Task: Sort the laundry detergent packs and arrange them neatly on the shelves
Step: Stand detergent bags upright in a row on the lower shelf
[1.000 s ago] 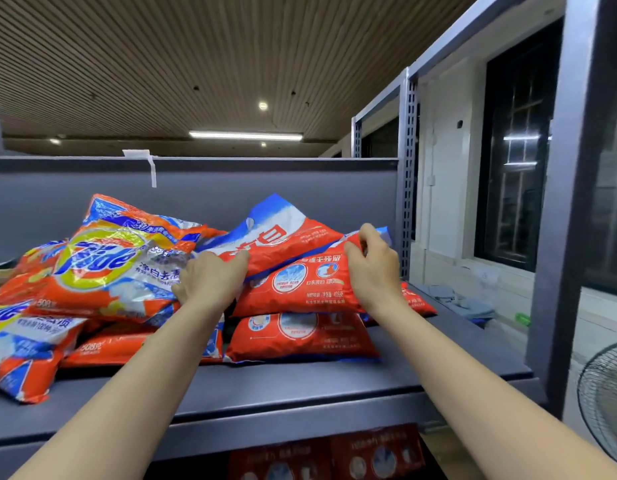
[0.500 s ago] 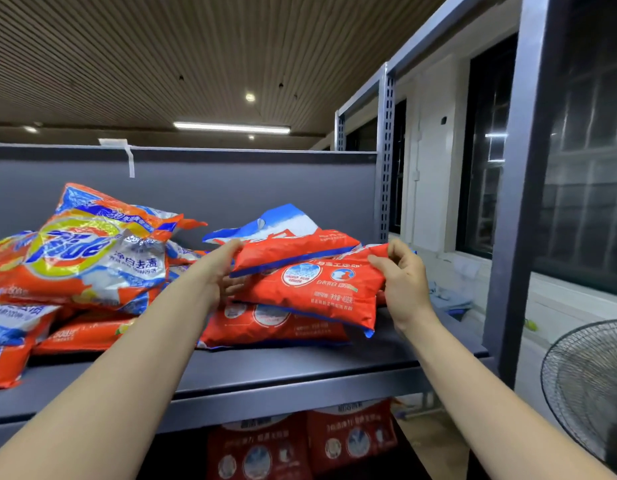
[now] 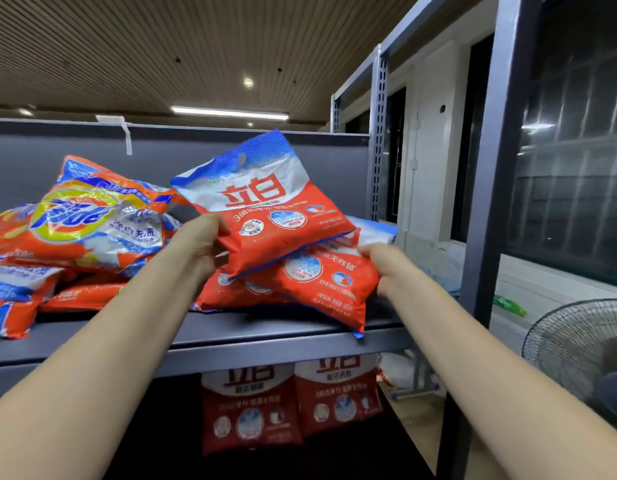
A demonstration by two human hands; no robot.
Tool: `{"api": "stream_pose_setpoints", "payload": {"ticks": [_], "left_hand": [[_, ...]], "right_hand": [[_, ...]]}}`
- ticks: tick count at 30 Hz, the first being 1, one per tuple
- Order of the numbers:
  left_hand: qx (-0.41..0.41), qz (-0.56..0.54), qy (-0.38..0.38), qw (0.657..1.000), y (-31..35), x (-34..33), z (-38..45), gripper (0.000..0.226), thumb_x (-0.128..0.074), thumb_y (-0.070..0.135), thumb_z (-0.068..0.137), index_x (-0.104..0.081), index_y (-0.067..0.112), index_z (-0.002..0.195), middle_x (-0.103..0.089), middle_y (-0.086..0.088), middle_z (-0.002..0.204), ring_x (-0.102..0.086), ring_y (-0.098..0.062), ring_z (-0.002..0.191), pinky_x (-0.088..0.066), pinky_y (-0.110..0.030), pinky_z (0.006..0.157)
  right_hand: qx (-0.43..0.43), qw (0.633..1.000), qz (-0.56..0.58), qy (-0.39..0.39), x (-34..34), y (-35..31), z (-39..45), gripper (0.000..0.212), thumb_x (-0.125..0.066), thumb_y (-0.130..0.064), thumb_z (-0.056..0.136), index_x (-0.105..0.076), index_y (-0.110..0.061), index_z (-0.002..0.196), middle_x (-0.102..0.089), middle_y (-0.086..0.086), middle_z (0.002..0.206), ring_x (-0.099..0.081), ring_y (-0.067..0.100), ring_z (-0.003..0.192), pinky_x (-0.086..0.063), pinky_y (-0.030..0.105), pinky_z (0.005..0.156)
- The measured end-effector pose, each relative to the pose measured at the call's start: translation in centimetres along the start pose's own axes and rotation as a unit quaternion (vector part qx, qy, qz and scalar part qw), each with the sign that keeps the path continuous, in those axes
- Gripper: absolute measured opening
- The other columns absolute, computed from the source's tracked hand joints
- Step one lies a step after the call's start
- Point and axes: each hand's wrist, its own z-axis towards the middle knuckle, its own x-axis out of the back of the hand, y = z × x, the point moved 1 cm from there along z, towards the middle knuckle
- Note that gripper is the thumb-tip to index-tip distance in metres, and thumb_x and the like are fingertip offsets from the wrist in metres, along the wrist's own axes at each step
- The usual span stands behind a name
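Observation:
My left hand grips the lower left corner of a red, white and blue detergent pack, lifted and tilted above the grey shelf. My right hand grips the right edge of a second red pack, whose lower corner hangs over the shelf's front edge. A third red pack lies flat beneath them. A heap of orange and yellow packs fills the left part of the shelf.
Two red packs stand upright on the lower shelf. The grey back panel closes the shelf behind. Steel uprights rise at the right, with a floor fan and windows beyond.
My left hand has lifted the upper red pack up off the pile and tilted its front towards me. My right hand has drawn the second pack forward over the shelf edge.

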Motion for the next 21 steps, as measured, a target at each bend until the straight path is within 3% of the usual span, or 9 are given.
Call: {"api": "stream_pose_setpoints", "payload": {"ticks": [3, 6, 7, 9, 11, 13, 14, 17, 21], "left_hand": [[-0.035, -0.044, 0.029, 0.998, -0.1, 0.6, -1.0, 0.021, -0.039, 0.001, 0.082, -0.055, 0.013, 0.074, -0.06, -0.001, 0.066, -0.059, -0.016, 0.052, -0.051, -0.026, 0.053], [-0.044, -0.029, 0.042, 0.998, -0.8, 1.3, -2.3, 0.014, -0.046, 0.008, 0.088, -0.059, 0.013, 0.086, -0.064, 0.0, 0.065, -0.062, -0.014, 0.048, -0.053, -0.026, 0.052], [-0.04, -0.017, 0.043, 0.998, -1.1, 1.5, -3.0, 0.01, -0.048, 0.015, 0.092, -0.058, 0.016, 0.09, -0.063, 0.002, 0.069, -0.061, -0.012, 0.048, -0.051, -0.025, 0.052], [-0.04, -0.014, 0.045, 0.998, -1.8, 1.8, -4.3, 0.01, -0.046, 0.022, 0.097, -0.056, 0.018, 0.099, -0.063, 0.002, 0.076, -0.061, -0.01, 0.05, -0.05, -0.022, 0.044], [-0.057, -0.022, 0.072, 0.996, -2.3, 2.1, -5.5, 0.024, -0.043, 0.02, 0.1, -0.054, 0.012, 0.118, -0.067, -0.007, 0.098, -0.066, -0.019, 0.072, -0.053, -0.026, 0.052], [-0.121, 0.069, 0.166, 0.976, -2.5, 2.9, -6.7, 0.035, -0.04, 0.02, 0.1, -0.051, -0.001, 0.127, -0.058, -0.019, 0.124, -0.059, -0.032, 0.104, -0.045, -0.03, 0.075], [-0.159, 0.11, 0.211, 0.958, -2.7, 3.5, -7.3, 0.039, -0.038, 0.022, 0.101, -0.053, -0.005, 0.124, -0.055, -0.023, 0.127, -0.055, -0.034, 0.111, -0.041, -0.029, 0.083], [-0.231, 0.157, 0.27, 0.921, -3.8, 4.9, -9.7, 0.046, -0.034, 0.029, 0.1, -0.06, -0.007, 0.112, -0.059, -0.028, 0.117, -0.055, -0.04, 0.109, -0.043, -0.039, 0.091], [-0.237, 0.206, 0.347, 0.884, -5.9, 6.6, -12.8, 0.047, -0.033, 0.031, 0.1, -0.062, -0.005, 0.111, -0.06, -0.028, 0.117, -0.055, -0.041, 0.107, -0.041, -0.04, 0.085]], "right_hand": [[0.065, 0.998, 0.023, 0.009, -0.4, -0.6, -0.7, 0.024, -0.045, 0.002, 0.09, -0.057, -0.005, 0.109, -0.064, 0.02, 0.097, -0.062, 0.03, 0.074, -0.053, 0.048, 0.082], [0.124, 0.99, 0.059, 0.028, -0.1, -0.1, -2.3, 0.021, -0.046, 0.004, 0.086, -0.061, -0.008, 0.094, -0.065, 0.007, 0.077, -0.064, 0.018, 0.061, -0.055, 0.028, 0.055], [0.141, 0.988, 0.057, 0.038, 0.0, 0.1, -3.0, 0.02, -0.047, 0.001, 0.086, -0.062, -0.01, 0.094, -0.066, 0.007, 0.079, -0.065, 0.019, 0.066, -0.055, 0.026, 0.056], [0.167, 0.983, 0.058, 0.05, 0.4, 0.5, -4.3, 0.019, -0.05, -0.004, 0.086, -0.064, -0.011, 0.097, -0.069, 0.011, 0.093, -0.066, 0.027, 0.084, -0.056, 0.037, 0.072], [0.189, 0.979, 0.051, 0.062, 1.0, 0.6, -5.6, 0.016, -0.053, -0.009, 0.085, -0.066, -0.009, 0.096, -0.069, 0.012, 0.096, -0.066, 0.032, 0.091, -0.056, 0.046, 0.082], [0.213, 0.973, 0.015, 0.086, 2.0, 0.9, -6.6, 0.015, -0.057, -0.019, 0.085, -0.067, -0.01, 0.093, -0.07, 0.011, 0.093, -0.067, 0.034, 0.091, -0.054, 0.051, 0.083], [0.224, 0.97, 0.0, 0.097, 2.6, 1.1, -7.1, 0.016, -0.058, -0.025, 0.085, -0.066, -0.012, 0.091, -0.071, 0.01, 0.091, -0.067, 0.033, 0.089, -0.054, 0.052, 0.082], [0.242, 0.963, 0.002, 0.115, 4.4, 1.7, -8.5, 0.017, -0.058, -0.039, 0.087, -0.059, -0.023, 0.081, -0.071, 0.004, 0.088, -0.069, 0.026, 0.082, -0.057, 0.049, 0.078], [0.257, 0.96, 0.061, 0.095, 6.2, 2.7, -10.6, 0.018, -0.061, -0.04, 0.088, -0.058, -0.025, 0.078, -0.071, -0.004, 0.079, -0.071, 0.016, 0.073, -0.058, 0.038, 0.067]]}}
